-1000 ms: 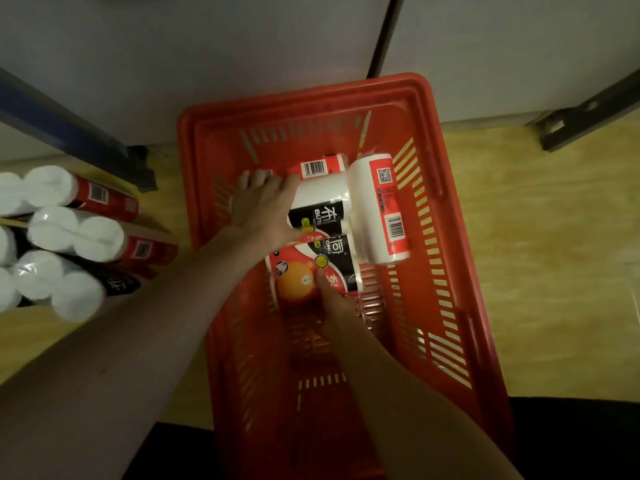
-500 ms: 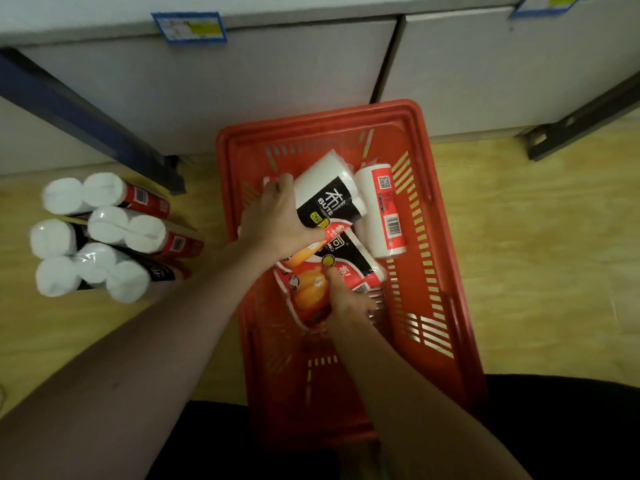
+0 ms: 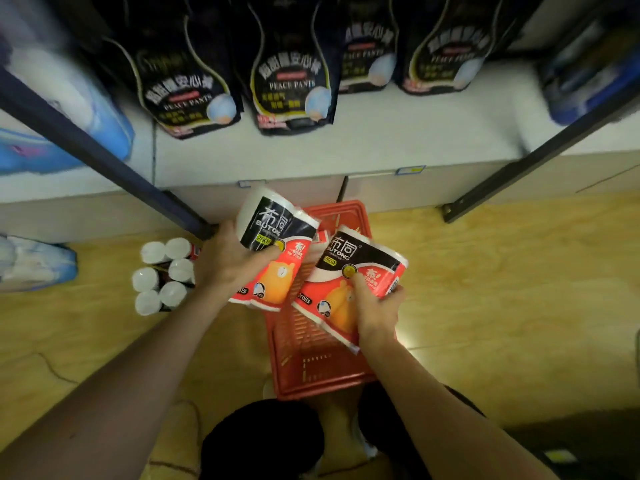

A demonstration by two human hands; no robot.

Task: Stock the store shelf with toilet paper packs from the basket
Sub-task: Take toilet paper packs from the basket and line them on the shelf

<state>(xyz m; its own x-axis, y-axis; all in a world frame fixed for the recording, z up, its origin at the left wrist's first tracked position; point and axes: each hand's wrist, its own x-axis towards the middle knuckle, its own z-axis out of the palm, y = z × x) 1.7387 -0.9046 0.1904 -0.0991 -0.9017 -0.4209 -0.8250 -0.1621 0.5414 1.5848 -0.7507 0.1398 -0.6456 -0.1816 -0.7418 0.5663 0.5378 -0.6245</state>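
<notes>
At six o'clock we see our dark-clad knees [image 3: 263, 441] at the bottom edge, with the red basket [image 3: 311, 375] on the wooden floor [image 3: 502, 289] just beyond them. Above the basket, our right hand [image 3: 375, 306] curls round the lower end of one toilet paper pack [image 3: 349, 271], thumb on its printed face, the pack tilted toward one o'clock. At eleven o'clock from it, our left hand [image 3: 228, 261] grips a second pack [image 3: 273, 244] round its side, fingers wrapped onto the black band; this pack is held clear of the basket and nearly touches the first. At nine o'clock, a cluster of packs [image 3: 162, 278] stands on the floor, white roll ends up, just beside a dark shelf post [image 3: 104, 157]. At twelve o'clock, farther off, the white shelf [image 3: 415, 133] carries a row of dark hanging-style bags [image 3: 291, 81], blurred, with blue packages [image 3: 62, 116] at ten o'clock.
</notes>
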